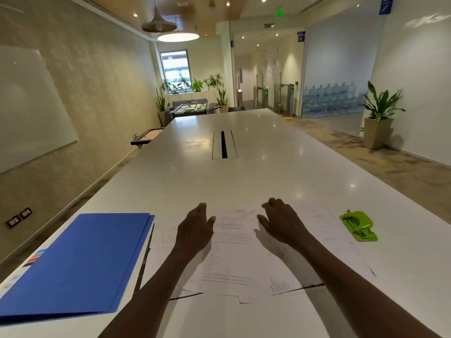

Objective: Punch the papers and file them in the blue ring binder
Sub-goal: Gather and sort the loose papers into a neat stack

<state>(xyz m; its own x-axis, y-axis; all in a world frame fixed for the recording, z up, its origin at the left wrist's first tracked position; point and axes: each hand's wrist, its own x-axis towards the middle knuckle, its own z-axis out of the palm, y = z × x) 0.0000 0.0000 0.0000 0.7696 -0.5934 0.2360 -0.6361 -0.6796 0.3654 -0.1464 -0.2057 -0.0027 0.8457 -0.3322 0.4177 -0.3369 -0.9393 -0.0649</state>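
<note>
Several printed white papers lie spread out on the white table in front of me. My left hand rests flat on their left part, fingers apart, holding nothing. My right hand lies on their upper right part, fingers slightly bent and apart, also holding nothing. The blue ring binder lies shut on the table to the left of the papers. A green hole punch sits on the table to the right of the papers, apart from both hands.
The long white table stretches away from me with a cable slot in its middle. A potted plant stands on the floor at the right. A whiteboard hangs on the left wall.
</note>
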